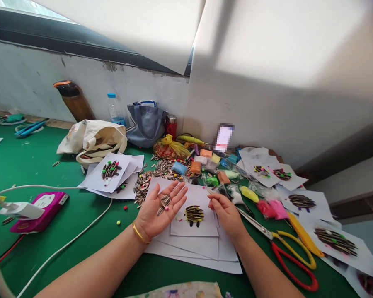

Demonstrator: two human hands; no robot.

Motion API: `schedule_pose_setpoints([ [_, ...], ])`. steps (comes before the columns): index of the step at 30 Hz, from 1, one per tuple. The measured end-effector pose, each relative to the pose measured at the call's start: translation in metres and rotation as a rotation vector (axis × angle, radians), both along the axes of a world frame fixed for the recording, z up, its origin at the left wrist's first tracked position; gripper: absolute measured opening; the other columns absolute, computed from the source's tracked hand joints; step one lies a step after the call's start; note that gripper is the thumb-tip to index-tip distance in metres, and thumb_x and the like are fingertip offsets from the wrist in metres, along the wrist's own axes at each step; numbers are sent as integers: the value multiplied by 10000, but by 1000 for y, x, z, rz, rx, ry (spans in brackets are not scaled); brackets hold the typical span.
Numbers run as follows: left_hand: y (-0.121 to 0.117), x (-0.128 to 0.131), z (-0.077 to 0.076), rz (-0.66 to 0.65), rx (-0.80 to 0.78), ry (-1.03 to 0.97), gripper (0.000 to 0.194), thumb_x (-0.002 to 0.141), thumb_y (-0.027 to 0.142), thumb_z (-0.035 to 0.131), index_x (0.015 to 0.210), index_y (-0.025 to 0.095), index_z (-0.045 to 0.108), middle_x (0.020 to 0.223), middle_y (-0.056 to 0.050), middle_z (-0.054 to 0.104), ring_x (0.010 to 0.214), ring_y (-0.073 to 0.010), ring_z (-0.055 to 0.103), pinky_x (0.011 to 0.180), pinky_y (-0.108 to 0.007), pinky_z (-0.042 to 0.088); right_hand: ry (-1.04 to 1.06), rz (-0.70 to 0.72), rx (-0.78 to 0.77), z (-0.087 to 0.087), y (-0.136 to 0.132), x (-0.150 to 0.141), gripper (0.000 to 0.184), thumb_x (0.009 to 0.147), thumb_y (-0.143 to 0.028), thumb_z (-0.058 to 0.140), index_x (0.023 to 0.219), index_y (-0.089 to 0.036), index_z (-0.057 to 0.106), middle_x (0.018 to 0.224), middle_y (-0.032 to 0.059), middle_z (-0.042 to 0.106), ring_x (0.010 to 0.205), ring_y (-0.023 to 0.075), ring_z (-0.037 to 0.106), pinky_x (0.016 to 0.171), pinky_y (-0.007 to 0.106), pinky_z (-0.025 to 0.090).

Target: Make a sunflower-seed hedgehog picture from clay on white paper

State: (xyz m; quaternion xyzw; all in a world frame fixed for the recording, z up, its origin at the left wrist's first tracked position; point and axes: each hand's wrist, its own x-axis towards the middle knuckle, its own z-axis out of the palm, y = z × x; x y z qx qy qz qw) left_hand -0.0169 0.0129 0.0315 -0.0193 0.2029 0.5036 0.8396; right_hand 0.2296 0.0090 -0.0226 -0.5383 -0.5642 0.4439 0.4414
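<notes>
My left hand (pixel 161 211) is turned palm up with its fingers stretched out. Several striped sunflower seeds (pixel 164 202) and a small pink ball lie loose on its palm. My right hand (pixel 225 213) is closed in a pinch at the right edge of the paper; what its fingertips hold is too small to make out. Between the hands lies a white sheet (pixel 178 229) bearing a hedgehog picture (pixel 194 214), with seeds for spines, yellow edging and dark feet. Loose sheets (pixel 202 248) are stacked under it.
A seed pile (pixel 143 186) spreads behind my left hand, near coloured clay packs (pixel 195 167). Scissors (pixel 275 236) with red and yellow handles lie right of my right hand. Finished hedgehog sheets (pixel 335 240) lie farther right. A white cable (pixel 81 234) and purple power strip (pixel 40 215) are left.
</notes>
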Motion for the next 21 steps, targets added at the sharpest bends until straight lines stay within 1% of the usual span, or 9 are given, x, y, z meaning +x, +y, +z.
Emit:
schedule_pose_setpoints([
  [4,-2,3,2,-33,2,-5,622,985,507,309,1448,98,374,1426,-179,503,1344,-312,442,1101,-450,394,-146,16,65,3,-3,-3,298,914,-434,523,1071,-209,639,896,56,662,823,203,614,755,332,484],
  [7,-9,10,3,-94,-26,-5,613,977,519,332,1418,101,412,1417,-180,511,1327,-316,464,1087,-450,398,-284,37,251,13,-10,-9,215,923,-353,522,1018,-216,658,975,75,666,856,213,608,769,351,479],
  [10,-25,23,4,-206,-50,-24,586,962,527,381,1337,93,494,1351,-191,563,1251,-306,540,1048,-434,422,-366,105,461,29,-22,-17,181,936,-255,506,1027,-238,661,958,71,653,900,218,586,810,372,462],
  [12,-38,33,3,-290,-33,-69,568,953,533,402,1239,70,567,1193,-190,650,1101,-261,631,1006,-390,445,-394,151,569,41,-31,-22,216,927,-209,516,1074,-258,666,924,62,638,883,213,575,805,374,449],
  [14,-49,41,0,-378,-28,-117,553,948,555,396,1104,79,630,940,-139,700,876,-197,673,913,-340,481,-466,271,634,51,-39,-28,248,910,-203,544,1105,-274,679,883,53,626,837,207,561,770,371,431],
  [16,-56,46,-3,-437,-55,-141,521,924,585,432,946,114,654,694,-53,648,653,-138,624,728,-263,495,-554,383,653,58,-43,-33,230,892,-227,583,1082,-282,700,860,46,623,820,207,547,772,384,407],
  [17,-58,48,-5,-455,-74,-150,505,915,589,449,890,126,649,631,-25,613,580,-113,585,642,-229,472,-584,427,651,60,-44,-35,216,887,-231,592,1064,-281,706,858,43,628,823,207,543,777,388,398],
  [19,-58,48,-7,-468,-99,-162,480,913,583,461,849,143,641,601,-4,587,530,-91,550,564,-199,428,-610,476,636,61,-45,-38,182,885,-229,598,1021,-272,711,863,39,642,831,205,542,779,389,385],
  [21,-57,47,-7,-469,-90,-162,462,925,570,447,880,156,647,661,-19,622,583,-104,585,595,-211,444,-593,486,624,60,-45,-39,149,886,-220,593,969,-263,708,866,37,651,832,200,546,772,383,383],
])
